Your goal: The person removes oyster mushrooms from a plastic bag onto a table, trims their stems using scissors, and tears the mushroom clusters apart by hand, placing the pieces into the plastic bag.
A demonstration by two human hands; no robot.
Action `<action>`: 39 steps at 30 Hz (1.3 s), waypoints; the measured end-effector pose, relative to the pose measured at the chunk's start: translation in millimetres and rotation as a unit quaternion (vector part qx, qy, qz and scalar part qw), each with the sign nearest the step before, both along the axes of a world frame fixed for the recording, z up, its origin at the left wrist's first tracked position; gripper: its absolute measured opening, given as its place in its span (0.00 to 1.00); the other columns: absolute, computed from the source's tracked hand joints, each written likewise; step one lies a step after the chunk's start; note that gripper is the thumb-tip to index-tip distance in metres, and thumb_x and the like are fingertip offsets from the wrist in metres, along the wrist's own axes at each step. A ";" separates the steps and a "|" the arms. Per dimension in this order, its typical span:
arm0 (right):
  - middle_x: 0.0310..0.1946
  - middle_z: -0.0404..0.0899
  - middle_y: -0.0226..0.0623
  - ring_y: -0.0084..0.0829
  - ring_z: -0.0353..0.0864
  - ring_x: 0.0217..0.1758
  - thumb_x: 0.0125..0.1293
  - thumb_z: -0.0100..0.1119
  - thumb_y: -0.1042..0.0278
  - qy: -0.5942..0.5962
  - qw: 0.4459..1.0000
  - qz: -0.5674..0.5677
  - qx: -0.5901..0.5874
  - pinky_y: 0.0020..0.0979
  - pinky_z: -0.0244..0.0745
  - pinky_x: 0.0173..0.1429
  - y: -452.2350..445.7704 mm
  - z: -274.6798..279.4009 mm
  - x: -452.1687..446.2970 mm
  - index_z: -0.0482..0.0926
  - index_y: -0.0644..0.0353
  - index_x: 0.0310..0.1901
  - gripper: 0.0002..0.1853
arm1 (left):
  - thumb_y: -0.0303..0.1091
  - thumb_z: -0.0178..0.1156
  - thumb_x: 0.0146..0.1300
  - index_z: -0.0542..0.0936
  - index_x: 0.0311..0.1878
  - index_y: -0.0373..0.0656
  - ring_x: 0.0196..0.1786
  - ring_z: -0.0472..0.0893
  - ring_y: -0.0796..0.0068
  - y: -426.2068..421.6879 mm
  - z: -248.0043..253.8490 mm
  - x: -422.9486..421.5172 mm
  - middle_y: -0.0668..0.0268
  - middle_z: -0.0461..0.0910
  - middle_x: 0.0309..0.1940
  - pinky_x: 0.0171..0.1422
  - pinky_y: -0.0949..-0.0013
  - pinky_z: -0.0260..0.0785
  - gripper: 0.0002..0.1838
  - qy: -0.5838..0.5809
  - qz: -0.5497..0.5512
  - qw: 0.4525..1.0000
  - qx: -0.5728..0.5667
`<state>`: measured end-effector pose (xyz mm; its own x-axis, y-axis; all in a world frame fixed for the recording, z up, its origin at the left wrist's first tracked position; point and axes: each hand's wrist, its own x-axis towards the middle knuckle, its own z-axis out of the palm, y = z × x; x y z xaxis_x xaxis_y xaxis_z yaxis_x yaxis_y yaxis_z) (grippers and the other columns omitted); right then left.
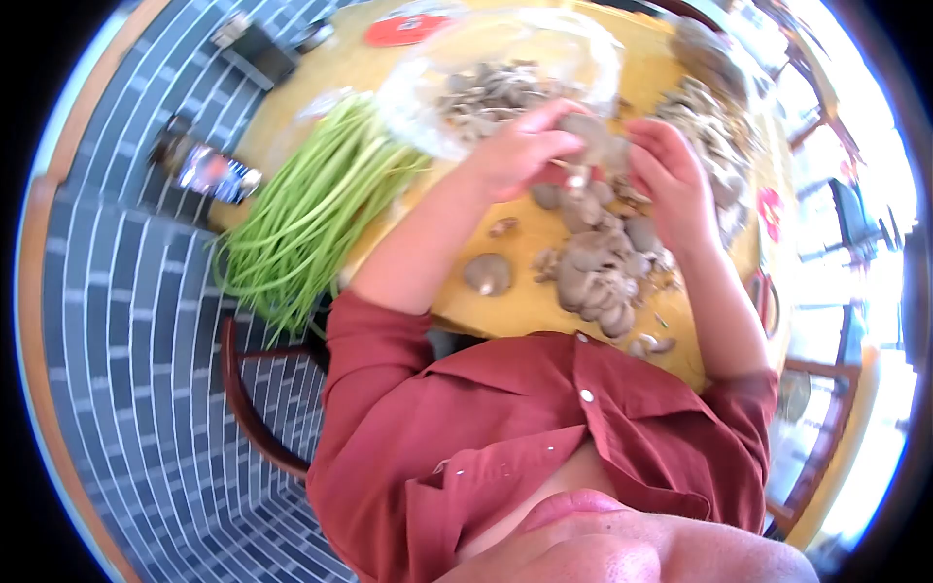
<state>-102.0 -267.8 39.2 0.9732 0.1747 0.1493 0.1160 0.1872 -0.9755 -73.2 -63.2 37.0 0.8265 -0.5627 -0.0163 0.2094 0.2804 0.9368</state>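
Observation:
My left hand (530, 154) holds a grey-brown mushroom (585, 136) between thumb and fingers, with its pale stem pointing down. Just to the right, my right hand (669, 177) has its fingers curled together at the mushroom's edge; whatever is between them is too small to tell. A cluster of mushrooms (598, 272) lies on the yellow table (466, 313) below both hands. Nearer my left forearm sits a single mushroom (487, 274). Behind my left hand, a clear plastic bag (408, 92) lies open around torn mushroom pieces (496, 92).
Long green stalks (311, 204) hang over the left table edge. More mushrooms (709, 126) are piled at the right. A red round item (406, 30) is at the back. A dark-framed chair (238, 398) stands at the left, and a bottle (209, 173) near the stalks.

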 end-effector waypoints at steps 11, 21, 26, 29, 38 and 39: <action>0.38 0.74 0.30 0.16 0.71 0.29 0.65 0.53 0.77 0.014 0.996 0.041 -0.075 0.16 0.63 0.31 2.4 -0.8 -3.3 0.70 0.62 0.53 0.15 | 0.23 0.73 0.44 0.71 0.47 0.39 0.34 0.78 0.78 -10.8 -5.2 -4.5 0.65 0.78 0.34 0.38 0.76 0.72 0.26 -0.131 0.033 0.988 0.070; 0.39 0.75 0.30 0.16 0.73 0.30 0.65 0.52 0.77 0.019 0.995 0.050 -0.089 0.16 0.65 0.31 1.2 2.3 -3.6 0.70 0.62 0.54 0.15 | 0.21 0.72 0.43 0.73 0.45 0.39 0.36 0.78 0.81 -11.4 -5.1 -4.8 0.68 0.78 0.34 0.43 0.76 0.71 0.24 -0.081 0.051 0.995 0.006; 0.39 0.75 0.30 0.16 0.74 0.33 0.63 0.54 0.78 0.021 0.994 0.069 -0.081 0.16 0.67 0.33 1.9 4.0 -5.1 0.69 0.62 0.54 0.17 | 0.20 0.71 0.43 0.73 0.43 0.39 0.36 0.77 0.82 -12.7 -9.2 -3.1 0.69 0.78 0.34 0.42 0.76 0.70 0.23 -0.112 0.070 0.991 0.020; 0.39 0.75 0.30 0.17 0.75 0.36 0.62 0.55 0.79 0.008 0.995 0.072 -0.075 0.17 0.69 0.36 3.7 3.7 -6.1 0.69 0.63 0.54 0.18 | 0.20 0.71 0.43 0.73 0.43 0.40 0.36 0.77 0.82 -12.7 -9.0 -3.5 0.69 0.78 0.33 0.41 0.77 0.70 0.22 -0.112 0.078 0.990 0.026; 0.37 0.77 0.32 0.18 0.77 0.36 0.63 0.56 0.79 0.001 0.993 0.069 -0.092 0.19 0.71 0.38 1.3 -4.7 -2.6 0.72 0.67 0.48 0.12 | 0.23 0.71 0.46 0.73 0.41 0.41 0.36 0.76 0.84 -15.3 -10.3 -6.3 0.70 0.78 0.33 0.42 0.76 0.70 0.20 -0.216 0.123 0.963 0.105; 0.37 0.77 0.32 0.18 0.77 0.36 0.63 0.55 0.79 0.000 0.993 0.068 -0.094 0.19 0.71 0.38 1.5 -4.7 -2.4 0.72 0.67 0.48 0.11 | 0.23 0.71 0.46 0.73 0.41 0.41 0.36 0.76 0.84 -15.5 -10.3 -6.6 0.70 0.78 0.33 0.42 0.76 0.70 0.20 -0.225 0.127 0.960 0.108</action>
<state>-104.4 -266.2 34.6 0.9390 0.3284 0.1018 0.1023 0.0160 -0.9946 -79.8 -78.6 26.6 0.8874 -0.3656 0.2809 -0.2798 0.0572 0.9584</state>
